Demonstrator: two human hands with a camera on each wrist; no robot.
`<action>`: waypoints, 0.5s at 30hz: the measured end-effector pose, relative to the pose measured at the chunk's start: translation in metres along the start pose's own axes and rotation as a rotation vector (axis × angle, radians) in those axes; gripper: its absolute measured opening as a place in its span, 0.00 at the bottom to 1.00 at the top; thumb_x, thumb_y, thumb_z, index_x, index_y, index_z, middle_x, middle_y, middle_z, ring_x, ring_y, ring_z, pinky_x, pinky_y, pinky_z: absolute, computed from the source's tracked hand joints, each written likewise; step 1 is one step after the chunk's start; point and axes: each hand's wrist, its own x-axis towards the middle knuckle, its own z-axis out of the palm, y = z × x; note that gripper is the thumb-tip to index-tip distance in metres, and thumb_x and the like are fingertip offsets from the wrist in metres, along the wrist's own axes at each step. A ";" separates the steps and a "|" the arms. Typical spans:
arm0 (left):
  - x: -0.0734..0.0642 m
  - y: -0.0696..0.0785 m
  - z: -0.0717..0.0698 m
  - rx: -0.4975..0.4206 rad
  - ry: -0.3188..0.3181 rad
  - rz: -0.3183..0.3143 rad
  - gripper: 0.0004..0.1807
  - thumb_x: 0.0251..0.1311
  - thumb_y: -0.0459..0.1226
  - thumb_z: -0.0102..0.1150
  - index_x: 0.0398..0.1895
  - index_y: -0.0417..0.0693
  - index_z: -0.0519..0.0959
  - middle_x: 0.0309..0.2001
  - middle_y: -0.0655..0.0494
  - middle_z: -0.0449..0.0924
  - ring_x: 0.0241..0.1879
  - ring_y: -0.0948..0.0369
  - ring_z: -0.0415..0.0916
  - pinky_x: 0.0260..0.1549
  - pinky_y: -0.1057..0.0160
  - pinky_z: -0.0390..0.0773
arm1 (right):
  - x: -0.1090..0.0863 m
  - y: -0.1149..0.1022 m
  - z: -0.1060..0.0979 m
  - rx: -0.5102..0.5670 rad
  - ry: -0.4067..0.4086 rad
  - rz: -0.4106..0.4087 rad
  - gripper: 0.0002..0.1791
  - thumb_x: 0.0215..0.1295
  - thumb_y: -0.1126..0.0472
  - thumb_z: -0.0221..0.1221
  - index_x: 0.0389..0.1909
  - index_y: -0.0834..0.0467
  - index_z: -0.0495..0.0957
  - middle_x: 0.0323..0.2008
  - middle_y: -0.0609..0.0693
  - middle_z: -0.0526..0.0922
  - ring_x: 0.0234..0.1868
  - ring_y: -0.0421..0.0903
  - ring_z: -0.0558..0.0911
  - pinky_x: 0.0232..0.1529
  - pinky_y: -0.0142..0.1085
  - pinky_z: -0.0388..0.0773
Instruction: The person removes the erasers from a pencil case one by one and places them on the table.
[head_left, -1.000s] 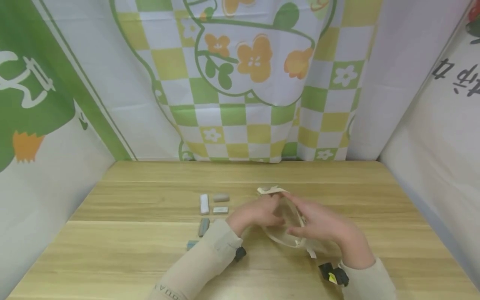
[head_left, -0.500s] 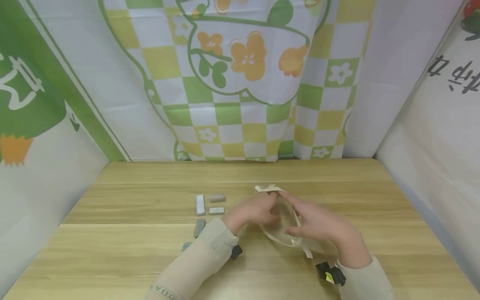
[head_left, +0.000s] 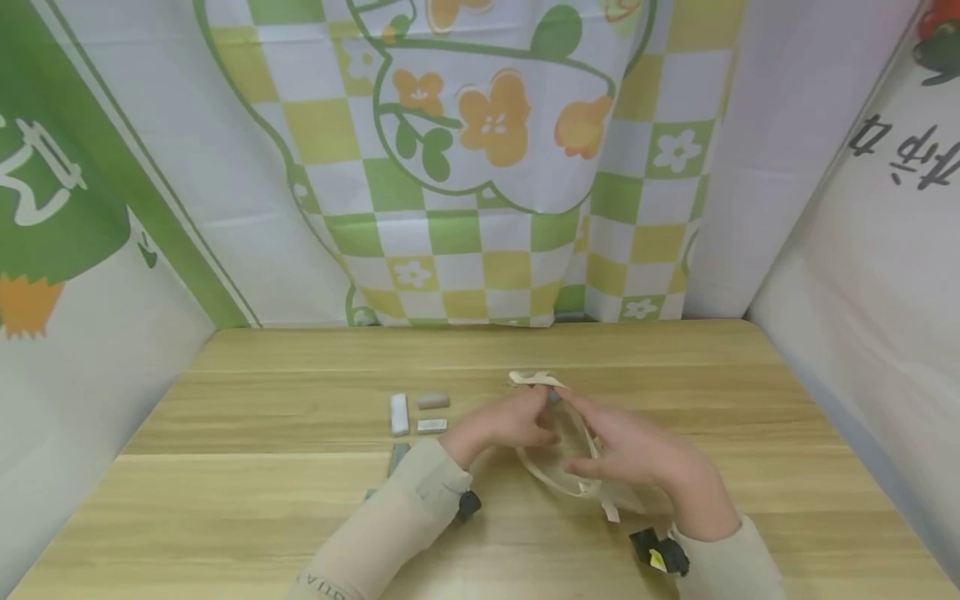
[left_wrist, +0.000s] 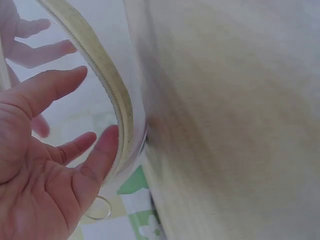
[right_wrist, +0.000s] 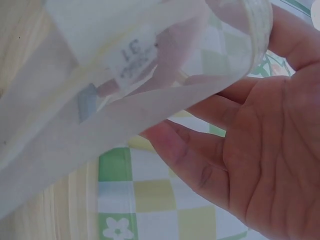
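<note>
A see-through zip pouch (head_left: 546, 483) with a cream zipper edge stands with its mouth spread on the wooden table. My right hand (head_left: 633, 433) holds the pouch, its thumb over the rim and its fingers at the far edge. My left hand (head_left: 513, 421) reaches into the mouth, thumb apart; in the left wrist view its fingertips are right at the zipper (left_wrist: 112, 95) and nothing shows between them. A small blue-grey block (right_wrist: 87, 102) shows through the film in the right wrist view, beside a fingertip. In the head view that block (head_left: 553, 396) shows between the hands.
Left of the pouch on the table (head_left: 225, 500) lie a white block (head_left: 400, 415), a grey-brown piece (head_left: 433, 400), a pale block (head_left: 432, 426) and a grey-green block (head_left: 397, 457). The left sleeve (head_left: 382, 525) partly covers a bluish one. A checkered curtain (head_left: 480, 225) hangs behind.
The blue-grey block has come into sight between the two hands at the pouch's far rim. Both hands and the pouch keep nearly the same place; the head view has shifted slightly.
</note>
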 end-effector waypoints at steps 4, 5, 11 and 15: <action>0.002 -0.002 0.001 -0.008 -0.002 0.004 0.29 0.62 0.39 0.65 0.63 0.36 0.69 0.51 0.45 0.80 0.49 0.54 0.80 0.47 0.65 0.80 | -0.001 -0.001 0.000 0.002 0.003 0.010 0.52 0.61 0.52 0.68 0.78 0.59 0.48 0.31 0.50 0.75 0.29 0.41 0.72 0.28 0.32 0.72; 0.003 -0.002 0.001 0.003 -0.005 0.002 0.28 0.62 0.39 0.65 0.63 0.36 0.70 0.49 0.46 0.80 0.46 0.55 0.79 0.45 0.66 0.79 | -0.001 -0.001 0.000 0.001 0.003 0.012 0.52 0.61 0.52 0.68 0.78 0.59 0.48 0.30 0.49 0.74 0.29 0.41 0.71 0.28 0.32 0.72; 0.009 -0.003 -0.001 0.056 -0.035 0.001 0.26 0.62 0.37 0.64 0.61 0.36 0.71 0.40 0.50 0.78 0.36 0.60 0.72 0.39 0.66 0.76 | 0.000 -0.002 0.001 -0.010 -0.001 0.028 0.52 0.60 0.52 0.68 0.79 0.56 0.48 0.26 0.46 0.71 0.25 0.39 0.69 0.24 0.32 0.71; 0.011 -0.003 -0.001 0.085 -0.053 -0.007 0.28 0.62 0.37 0.63 0.64 0.36 0.70 0.51 0.47 0.80 0.49 0.56 0.77 0.55 0.61 0.77 | 0.000 -0.003 0.001 -0.011 -0.005 0.039 0.52 0.60 0.51 0.68 0.79 0.55 0.48 0.25 0.46 0.69 0.23 0.38 0.67 0.22 0.32 0.69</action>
